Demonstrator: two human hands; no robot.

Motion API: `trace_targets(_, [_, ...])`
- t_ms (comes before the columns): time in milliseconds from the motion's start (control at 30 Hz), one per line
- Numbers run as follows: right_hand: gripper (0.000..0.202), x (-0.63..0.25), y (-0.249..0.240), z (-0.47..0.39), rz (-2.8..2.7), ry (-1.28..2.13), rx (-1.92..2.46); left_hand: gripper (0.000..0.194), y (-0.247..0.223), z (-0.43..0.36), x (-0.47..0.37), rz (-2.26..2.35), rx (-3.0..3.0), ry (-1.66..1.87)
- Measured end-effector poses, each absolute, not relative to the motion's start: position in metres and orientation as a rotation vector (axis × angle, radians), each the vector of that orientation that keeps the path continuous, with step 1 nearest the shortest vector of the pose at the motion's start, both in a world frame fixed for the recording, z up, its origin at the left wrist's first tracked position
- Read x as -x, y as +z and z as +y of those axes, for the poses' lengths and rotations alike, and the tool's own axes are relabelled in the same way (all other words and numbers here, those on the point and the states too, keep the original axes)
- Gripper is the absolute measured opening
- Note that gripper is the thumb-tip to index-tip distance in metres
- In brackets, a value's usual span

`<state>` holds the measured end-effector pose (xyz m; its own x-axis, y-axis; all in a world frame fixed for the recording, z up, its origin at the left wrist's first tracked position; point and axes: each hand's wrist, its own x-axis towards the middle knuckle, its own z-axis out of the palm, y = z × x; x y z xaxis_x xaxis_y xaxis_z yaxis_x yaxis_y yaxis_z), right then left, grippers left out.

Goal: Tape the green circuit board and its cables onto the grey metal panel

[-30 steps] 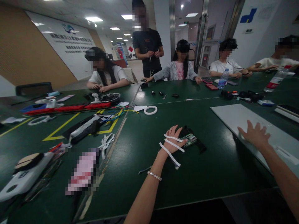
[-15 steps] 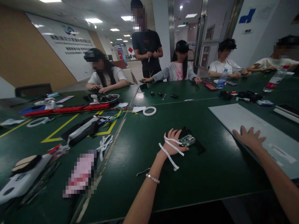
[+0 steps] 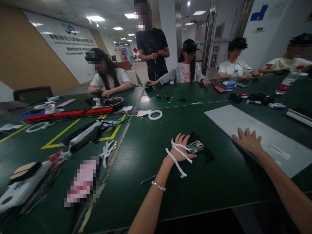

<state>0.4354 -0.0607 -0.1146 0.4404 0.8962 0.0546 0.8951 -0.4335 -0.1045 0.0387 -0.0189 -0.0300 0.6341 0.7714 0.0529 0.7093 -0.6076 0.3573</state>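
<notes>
My left hand point(image 3: 180, 149) rests on the green table with its fingers spread and white tape strips lying across its back. Right beside its thumb is a green circuit board point(image 3: 195, 147) on a black part point(image 3: 208, 154). My right hand point(image 3: 249, 141) lies with spread fingers on the left edge of a light grey panel point(image 3: 262, 131); nothing is gripped in it. A thin tool or wire point(image 3: 148, 179) lies partly behind my left wrist.
A white tape roll point(image 3: 155, 115) lies mid-table. Left are a black pouch point(image 3: 84, 136), tangled white strips point(image 3: 108, 152) and red trays point(image 3: 70, 113). Bottles point(image 3: 231, 81) stand at the far right. Several people sit or stand across the table point(image 3: 136, 156).
My right hand has moved left, and the grey panel has shifted left with it. My left hand stays beside the circuit board.
</notes>
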Motion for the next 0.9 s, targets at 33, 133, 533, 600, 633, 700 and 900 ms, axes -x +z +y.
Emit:
trace_targets(33, [0.081, -0.432, -0.115, -0.060, -1.633, 0.012, 2.550, 0.107, -0.030, -0.020, -0.039, 1.195, -2.552, 0.274])
trace_targets(133, [0.078, -0.422, -0.113, -0.056, -1.710, 0.005, 2.522, 0.105, -0.028, -0.021, -0.040, 1.210, -2.553, 0.285])
trace_targets(533, [0.071, -0.394, -0.105, -0.050, -1.962, -0.057, 2.407, 0.091, -0.019, -0.024, -0.041, 1.034, -2.652, 0.392])
trace_targets(600, [0.070, -0.390, -0.105, -0.050, -1.999, -0.071, 2.379, 0.090, -0.019, -0.025, -0.042, 1.033, -2.663, 0.380])
trace_targets(633, [0.070, -0.388, -0.105, -0.049, -2.018, -0.069, 2.364, 0.090, -0.018, -0.025, -0.042, 1.032, -2.662, 0.372])
trace_targets(700, [0.070, -0.384, -0.105, -0.049, -2.055, -0.051, 2.332, 0.090, -0.018, -0.025, -0.042, 1.025, -2.654, 0.360])
trace_targets(900, [0.073, -0.375, -0.102, -0.048, -2.117, -0.014, 2.270, 0.083, -0.012, -0.033, -0.036, 0.974, -2.630, 0.342])
